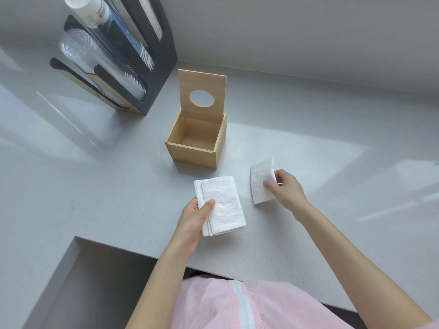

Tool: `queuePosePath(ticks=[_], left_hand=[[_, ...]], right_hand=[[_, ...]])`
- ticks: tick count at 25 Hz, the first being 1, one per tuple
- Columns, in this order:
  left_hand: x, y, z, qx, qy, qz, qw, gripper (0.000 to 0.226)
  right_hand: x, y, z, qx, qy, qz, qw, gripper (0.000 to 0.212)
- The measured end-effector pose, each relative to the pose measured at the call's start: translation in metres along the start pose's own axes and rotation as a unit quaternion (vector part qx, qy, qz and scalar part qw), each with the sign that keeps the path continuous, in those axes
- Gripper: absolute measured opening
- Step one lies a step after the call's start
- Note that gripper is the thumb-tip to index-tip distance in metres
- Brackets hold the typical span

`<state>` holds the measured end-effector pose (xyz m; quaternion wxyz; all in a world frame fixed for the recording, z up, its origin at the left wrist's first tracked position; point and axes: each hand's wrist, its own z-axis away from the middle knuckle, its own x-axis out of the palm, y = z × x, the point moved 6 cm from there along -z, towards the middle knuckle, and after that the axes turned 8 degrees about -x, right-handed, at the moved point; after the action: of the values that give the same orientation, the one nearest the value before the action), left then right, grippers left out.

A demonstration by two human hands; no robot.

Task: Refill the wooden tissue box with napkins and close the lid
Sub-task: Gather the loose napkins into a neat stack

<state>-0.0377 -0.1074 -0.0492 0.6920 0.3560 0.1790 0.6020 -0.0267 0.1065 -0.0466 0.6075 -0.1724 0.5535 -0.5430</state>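
The left hand (193,218) grips a napkin stack (219,205); the right hand (286,188) pinches more napkins (261,184). Beyond both, the wooden tissue box (196,143) sits empty, lid (202,96) up: filling and closing remain.

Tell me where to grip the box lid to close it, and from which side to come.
Grip the lid at its free top edge, coming from above and the front. It stands upright, apparently joined to the wooden box at the back rim, so that edge likely swings forward and down. Both hands hold napkins; free one first.
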Motion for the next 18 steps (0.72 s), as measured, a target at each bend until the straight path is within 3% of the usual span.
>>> queuePosePath(ticks=[7,13,18], left_hand=[[0.001,0.0,0.002,0.012,0.0,-0.012,1.0,0.017],[-0.002,-0.002,0.003,0.025,-0.001,-0.006,1.0,0.018],[-0.007,-0.007,0.003,0.003,-0.004,0.02,1.0,0.024]], right_hand=[[0.019,-0.047,0.038,-0.066,-0.131,-0.227,0.963,0.009],[0.054,-0.027,0.055,-0.043,-0.088,-0.03,0.995,0.005],[0.06,-0.032,0.057,-0.072,-0.098,0.018,0.992,0.008]])
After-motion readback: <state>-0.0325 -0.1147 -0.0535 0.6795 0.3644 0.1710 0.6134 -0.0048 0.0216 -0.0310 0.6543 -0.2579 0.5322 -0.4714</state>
